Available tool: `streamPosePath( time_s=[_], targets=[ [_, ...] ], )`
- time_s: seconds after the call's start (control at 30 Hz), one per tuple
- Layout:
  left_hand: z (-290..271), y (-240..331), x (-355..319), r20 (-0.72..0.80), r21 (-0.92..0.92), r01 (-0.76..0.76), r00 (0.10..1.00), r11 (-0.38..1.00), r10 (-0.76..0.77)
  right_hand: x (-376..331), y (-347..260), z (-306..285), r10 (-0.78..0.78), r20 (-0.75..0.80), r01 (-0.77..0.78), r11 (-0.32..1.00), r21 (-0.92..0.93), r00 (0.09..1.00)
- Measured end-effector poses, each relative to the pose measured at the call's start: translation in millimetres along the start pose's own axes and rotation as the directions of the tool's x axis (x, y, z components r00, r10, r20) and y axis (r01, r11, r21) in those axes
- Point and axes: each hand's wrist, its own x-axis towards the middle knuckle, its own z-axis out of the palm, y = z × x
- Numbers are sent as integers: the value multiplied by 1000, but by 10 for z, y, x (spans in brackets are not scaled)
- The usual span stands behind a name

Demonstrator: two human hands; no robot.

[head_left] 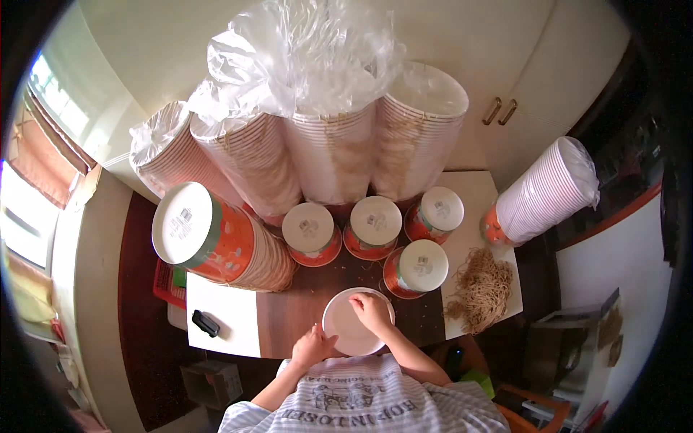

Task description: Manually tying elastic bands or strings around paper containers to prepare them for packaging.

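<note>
A white paper bucket [354, 333] stands mouth up at the table's near edge, right in front of me. My left hand [315, 348] grips its near left rim, with the thumb reaching over the edge. My right hand [369, 310] is over the bucket's mouth near the far rim, fingers curled together. Whatever those fingers hold, if anything, is too small to see. Beyond the bucket, several orange and green printed paper buckets [375, 225] stand upside down. One more [422, 267] is just right of my right hand.
Tall stacks of nested buckets [332, 155] in clear plastic line the back. A leaning printed stack [234, 252] is at left, another wrapped stack [538, 195] at right. Tan twine [482, 292] lies in a heap on the right. A black object [206, 322] lies on the table's [231, 303] left.
</note>
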Motion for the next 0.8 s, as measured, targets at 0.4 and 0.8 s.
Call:
streamPosePath(
  time_s=[0.4, 0.8],
  targets=[
    [-140, 320, 731, -353, -125, -446, 855, 886, 380, 8, 49, 151, 61, -106, -65, 997, -40, 992],
    [58, 254, 568, -391, -157, -338, 884, 928, 256, 33, 25, 172, -13, -88, 10, 999, -32, 996]
  ],
)
